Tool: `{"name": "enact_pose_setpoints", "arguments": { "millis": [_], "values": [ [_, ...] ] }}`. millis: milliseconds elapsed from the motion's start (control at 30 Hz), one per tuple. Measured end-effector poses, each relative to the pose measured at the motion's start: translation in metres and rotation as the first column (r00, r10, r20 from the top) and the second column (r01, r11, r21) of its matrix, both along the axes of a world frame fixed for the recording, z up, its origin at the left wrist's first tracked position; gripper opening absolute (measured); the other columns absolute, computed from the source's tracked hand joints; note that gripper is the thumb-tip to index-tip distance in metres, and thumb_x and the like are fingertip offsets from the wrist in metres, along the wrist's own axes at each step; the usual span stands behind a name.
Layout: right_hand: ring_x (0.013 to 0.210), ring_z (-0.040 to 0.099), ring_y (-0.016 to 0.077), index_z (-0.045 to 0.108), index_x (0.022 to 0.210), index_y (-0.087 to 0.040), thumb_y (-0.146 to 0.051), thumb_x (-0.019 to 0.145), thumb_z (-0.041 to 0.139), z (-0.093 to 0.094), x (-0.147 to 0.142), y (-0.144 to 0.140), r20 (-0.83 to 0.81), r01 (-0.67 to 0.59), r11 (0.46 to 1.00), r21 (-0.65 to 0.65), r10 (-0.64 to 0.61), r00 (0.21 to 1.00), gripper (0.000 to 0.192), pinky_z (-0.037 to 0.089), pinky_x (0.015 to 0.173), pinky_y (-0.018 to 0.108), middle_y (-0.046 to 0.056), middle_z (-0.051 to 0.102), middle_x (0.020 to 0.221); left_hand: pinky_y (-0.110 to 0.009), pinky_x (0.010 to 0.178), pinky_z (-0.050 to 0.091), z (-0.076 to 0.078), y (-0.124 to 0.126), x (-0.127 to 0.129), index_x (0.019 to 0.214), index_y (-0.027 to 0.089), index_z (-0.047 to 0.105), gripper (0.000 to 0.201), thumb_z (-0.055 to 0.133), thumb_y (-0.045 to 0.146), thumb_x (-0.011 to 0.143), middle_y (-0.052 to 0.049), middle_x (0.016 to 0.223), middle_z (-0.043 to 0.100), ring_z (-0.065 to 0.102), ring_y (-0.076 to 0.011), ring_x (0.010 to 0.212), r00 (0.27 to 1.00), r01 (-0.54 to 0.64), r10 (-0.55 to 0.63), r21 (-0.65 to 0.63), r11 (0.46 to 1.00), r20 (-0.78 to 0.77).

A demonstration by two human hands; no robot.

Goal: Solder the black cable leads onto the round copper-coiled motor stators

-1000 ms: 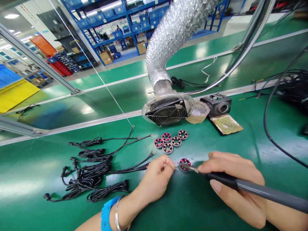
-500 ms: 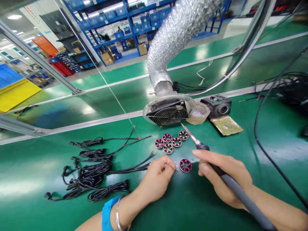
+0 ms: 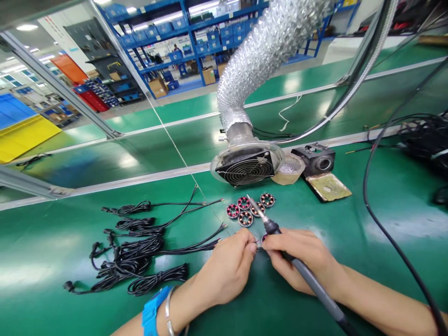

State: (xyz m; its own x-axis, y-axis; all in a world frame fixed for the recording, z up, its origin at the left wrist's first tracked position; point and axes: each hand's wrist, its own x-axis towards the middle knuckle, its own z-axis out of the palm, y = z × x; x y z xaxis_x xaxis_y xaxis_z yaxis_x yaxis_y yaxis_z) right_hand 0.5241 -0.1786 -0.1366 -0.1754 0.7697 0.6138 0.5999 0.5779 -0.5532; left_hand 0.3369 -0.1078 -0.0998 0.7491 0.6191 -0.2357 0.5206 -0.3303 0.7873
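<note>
My right hand (image 3: 308, 261) is closed around a soldering iron (image 3: 311, 280), its metal tip slanting up and left over a group of small ring-shaped coils (image 3: 245, 218) with red and copper windings. My left hand (image 3: 233, 268) is pinched on thin wire ends (image 3: 258, 243) that poke out past its fingertips toward my right hand. Between the two hands, one separate ring coil (image 3: 263, 238) is mostly hidden by my right fingers. Black cables (image 3: 196, 247) lead from the left toward my left hand; whether the pinched wires belong to them is hidden.
Coiled black cables (image 3: 140, 247) lie on the green table at left. A fume extractor hood (image 3: 248, 168) on a silver duct (image 3: 245, 79) hangs behind the coils. Beyond it sit a paper-lined bowl (image 3: 289, 175), an iron stand (image 3: 317, 158) and a yellow sponge (image 3: 329, 186). A black cord (image 3: 388, 228) crosses the right.
My right hand has moved left with the soldering iron, close to my left hand, covering most of the separate coil. The iron's tip now sits over the coil group. My left hand stays pinched.
</note>
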Motion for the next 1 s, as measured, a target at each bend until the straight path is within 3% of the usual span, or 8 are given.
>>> {"name": "enact_pose_setpoints", "arguments": {
  "millis": [100, 233, 400, 500, 667, 767, 1000],
  "values": [
    [0.061, 0.056, 0.0115, 0.059, 0.111, -0.019, -0.001, 0.083, 0.054, -0.001, 0.001, -0.003, -0.023, -0.059, 0.998, -0.034, 0.058, 0.998, 0.034, 0.046, 0.059, 0.023, 0.001, 0.064, 0.078, -0.028, 0.066, 0.033, 0.000, 0.000, 0.000, 0.086, 0.020, 0.048, 0.022, 0.035, 0.031, 0.100, 0.001, 0.076, 0.054, 0.047, -0.0150, 0.071, 1.000, -0.006, 0.005, -0.039, 0.999, -0.007],
    [0.062, 0.057, 0.0119, 0.059, 0.115, -0.020, -0.001, 0.084, 0.055, -0.006, -0.001, -0.005, 0.001, -0.049, 0.999, -0.023, 0.049, 0.999, 0.036, 0.046, 0.060, 0.023, 0.000, 0.063, 0.076, -0.026, 0.065, 0.034, -0.008, 0.001, 0.000, 0.082, 0.020, 0.048, 0.026, 0.036, 0.035, 0.100, 0.003, 0.072, 0.053, 0.046, -0.0129, 0.068, 0.996, -0.041, 0.055, -0.204, 0.978, 0.064],
    [0.062, 0.060, 0.0136, 0.058, 0.112, -0.020, -0.002, 0.085, 0.054, -0.009, -0.007, -0.004, 0.008, 0.026, 0.999, 0.035, -0.027, 1.000, 0.033, 0.047, 0.059, 0.025, 0.002, 0.066, 0.076, -0.023, 0.054, 0.029, -0.017, 0.000, 0.004, 0.078, 0.019, 0.048, 0.026, 0.045, 0.040, 0.093, 0.005, 0.060, 0.046, 0.036, -0.0101, 0.055, 0.976, -0.098, 0.179, -0.479, 0.873, 0.126],
    [0.063, 0.062, 0.0122, 0.058, 0.109, -0.021, -0.003, 0.086, 0.054, -0.004, -0.004, -0.002, -0.019, 0.031, 1.000, 0.001, -0.030, 0.999, 0.030, 0.047, 0.060, 0.023, 0.001, 0.068, 0.080, -0.022, 0.049, 0.023, -0.020, -0.002, 0.008, 0.074, 0.019, 0.046, 0.022, 0.049, 0.037, 0.087, 0.008, 0.054, 0.039, 0.028, -0.0078, 0.047, 0.948, -0.151, 0.282, -0.570, 0.808, 0.148],
    [0.067, 0.062, 0.0113, 0.054, 0.105, -0.022, -0.005, 0.079, 0.059, 0.007, 0.014, -0.002, -0.036, -0.113, 0.966, -0.231, 0.108, 0.994, 0.031, 0.048, 0.065, 0.023, -0.001, 0.067, 0.086, -0.022, 0.046, 0.018, -0.022, -0.003, 0.010, 0.072, 0.019, 0.047, 0.019, 0.050, 0.034, 0.082, 0.010, 0.051, 0.032, 0.022, -0.0067, 0.045, 0.933, -0.212, 0.340, -0.588, 0.780, 0.115],
    [0.066, 0.061, 0.0117, 0.054, 0.105, -0.024, -0.006, 0.079, 0.057, 0.004, 0.016, -0.003, 0.010, -0.159, 0.949, -0.272, 0.168, 0.986, 0.032, 0.047, 0.067, 0.025, -0.003, 0.067, 0.083, -0.022, 0.045, 0.018, -0.021, -0.003, 0.009, 0.073, 0.019, 0.047, 0.020, 0.050, 0.036, 0.082, 0.010, 0.051, 0.032, 0.023, -0.0071, 0.046, 0.940, -0.227, 0.331, -0.565, 0.793, 0.087],
    [0.063, 0.059, 0.0096, 0.054, 0.103, -0.023, -0.006, 0.085, 0.052, -0.005, -0.002, 0.004, -0.107, 0.044, 0.978, -0.202, -0.067, 0.992, 0.025, 0.047, 0.061, 0.020, -0.001, 0.065, 0.081, -0.021, 0.046, 0.019, -0.025, -0.003, 0.011, 0.074, 0.019, 0.047, 0.018, 0.050, 0.034, 0.084, 0.010, 0.052, 0.032, 0.023, -0.0066, 0.046, 0.924, -0.258, 0.368, -0.547, 0.796, 0.100]
  ]
}}
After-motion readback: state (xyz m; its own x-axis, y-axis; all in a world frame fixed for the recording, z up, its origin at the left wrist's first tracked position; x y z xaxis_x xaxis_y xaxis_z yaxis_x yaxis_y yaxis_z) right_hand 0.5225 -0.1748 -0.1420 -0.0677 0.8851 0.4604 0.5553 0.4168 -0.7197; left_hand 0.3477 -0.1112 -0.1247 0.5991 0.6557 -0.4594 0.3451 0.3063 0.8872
